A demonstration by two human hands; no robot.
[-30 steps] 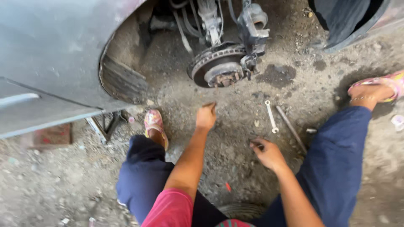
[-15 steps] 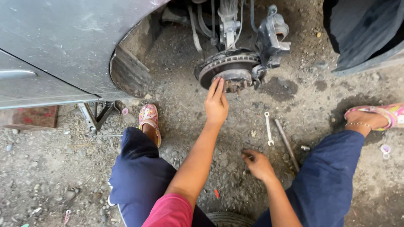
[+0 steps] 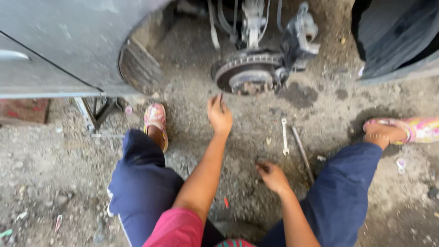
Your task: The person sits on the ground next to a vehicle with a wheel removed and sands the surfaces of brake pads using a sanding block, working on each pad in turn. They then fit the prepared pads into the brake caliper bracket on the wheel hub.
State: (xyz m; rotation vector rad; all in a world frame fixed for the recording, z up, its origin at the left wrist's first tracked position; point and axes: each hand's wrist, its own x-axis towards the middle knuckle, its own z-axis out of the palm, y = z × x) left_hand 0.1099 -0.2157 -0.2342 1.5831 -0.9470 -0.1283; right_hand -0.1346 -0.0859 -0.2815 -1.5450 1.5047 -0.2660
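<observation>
While the right hand (image 3: 273,176) rests on dirt, left fingers (image 3: 218,104) hang loosely spread, empty, just below the brake disc (image 3: 247,73).

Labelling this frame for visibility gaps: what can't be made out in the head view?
- Right hand: fingertips curl onto the dirt; whether they pinch anything is too small to tell.
- Left hand: motion-blurred, hold unclear.
- Brake disc: hub face blurred, studs uncountable.
- Strut and hoses: cut off by the top edge.
- Jack stand: top hidden by the car body.

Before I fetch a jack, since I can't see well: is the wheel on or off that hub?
Off. The brake disc stands bare, no tyre or rim on it.
</observation>
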